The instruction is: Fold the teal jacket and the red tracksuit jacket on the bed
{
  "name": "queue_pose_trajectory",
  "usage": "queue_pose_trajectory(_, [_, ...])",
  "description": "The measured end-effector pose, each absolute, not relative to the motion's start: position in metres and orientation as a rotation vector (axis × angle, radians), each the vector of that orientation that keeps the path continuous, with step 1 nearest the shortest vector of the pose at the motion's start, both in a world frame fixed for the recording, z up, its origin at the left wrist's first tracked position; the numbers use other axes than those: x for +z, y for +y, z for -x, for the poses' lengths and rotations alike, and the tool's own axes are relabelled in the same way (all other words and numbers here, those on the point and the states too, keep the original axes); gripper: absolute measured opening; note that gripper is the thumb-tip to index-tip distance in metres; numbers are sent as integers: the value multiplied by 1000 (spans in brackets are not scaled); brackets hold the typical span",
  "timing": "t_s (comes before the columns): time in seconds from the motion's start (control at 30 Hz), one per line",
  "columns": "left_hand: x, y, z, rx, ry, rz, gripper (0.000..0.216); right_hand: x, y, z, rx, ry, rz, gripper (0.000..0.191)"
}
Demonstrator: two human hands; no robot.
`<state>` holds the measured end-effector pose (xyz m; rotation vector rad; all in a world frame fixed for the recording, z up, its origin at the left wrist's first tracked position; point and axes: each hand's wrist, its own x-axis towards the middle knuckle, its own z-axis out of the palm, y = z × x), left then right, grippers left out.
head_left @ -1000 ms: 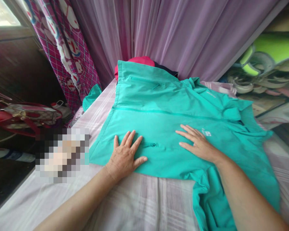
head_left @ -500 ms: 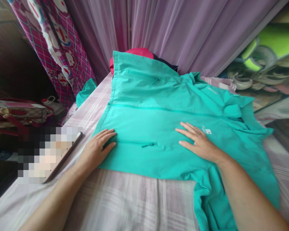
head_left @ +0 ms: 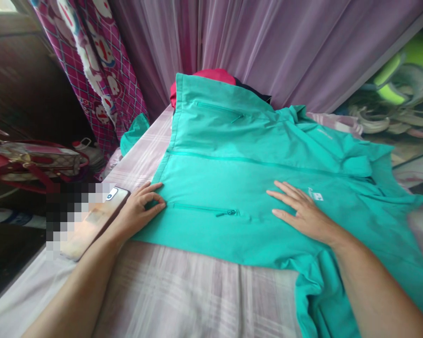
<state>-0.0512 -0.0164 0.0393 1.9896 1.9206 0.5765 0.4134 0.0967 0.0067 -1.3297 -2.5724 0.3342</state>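
A teal zip jacket (head_left: 254,159) lies spread front-up on a bed covered by a pale checked sheet (head_left: 197,291). My left hand (head_left: 139,209) rests at the jacket's left hem edge, thumb and forefinger pinched on the fabric beside a pocket zip (head_left: 225,213). Flat on the jacket's chest lies my right hand (head_left: 303,211), fingers stretched out, near a small white logo (head_left: 315,195). One teal sleeve (head_left: 320,291) hangs crumpled under my right forearm.
A phone (head_left: 95,220) lies on the sheet just left of my left hand, partly blurred out. Red and dark clothes (head_left: 215,77) sit behind the jacket. Purple curtains (head_left: 268,47) hang at the back, a patterned pink curtain (head_left: 98,80) and a handbag (head_left: 35,162) at left.
My left hand slid from the middle of the jacket's lower panel leftward to its hem edge and closed its fingers on the fabric. My right hand stayed flat in place.
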Motion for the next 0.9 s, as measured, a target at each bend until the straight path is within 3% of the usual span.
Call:
queue_pose_trajectory(0.47, [28, -17, 56, 443, 1924, -2090, 40, -1, 98, -416, 222, -2561, 1271, 51])
queue_pose_trajectory(0.9, [31, -17, 47, 376, 2003, -2120, 46, 2, 98, -415, 254, -2569, 1277, 51])
